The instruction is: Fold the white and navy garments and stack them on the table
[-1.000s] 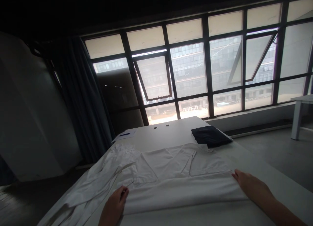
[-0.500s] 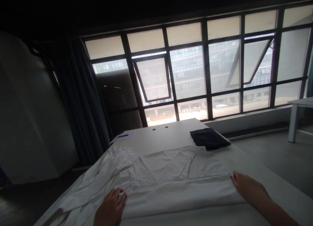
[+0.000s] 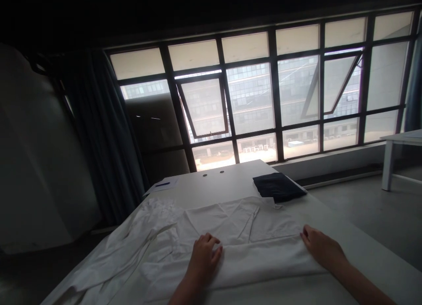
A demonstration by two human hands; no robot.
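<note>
Left hand [image 3: 204,257] and right hand [image 3: 321,248] lie open, gripping nothing, on the folded white garment [image 3: 260,261] at my 12 o'clock (right fingertips [image 3: 305,232] at its fold); a folded navy cloth [image 3: 278,186] sits at 1 o'clock on the white table [image 3: 227,177].

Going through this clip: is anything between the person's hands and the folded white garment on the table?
Nothing visible stands in the way. The left hand rests on the folded band of the white garment, and the right hand touches its right end. The dark folded cloth lies beyond the garment, away from both hands.
</note>
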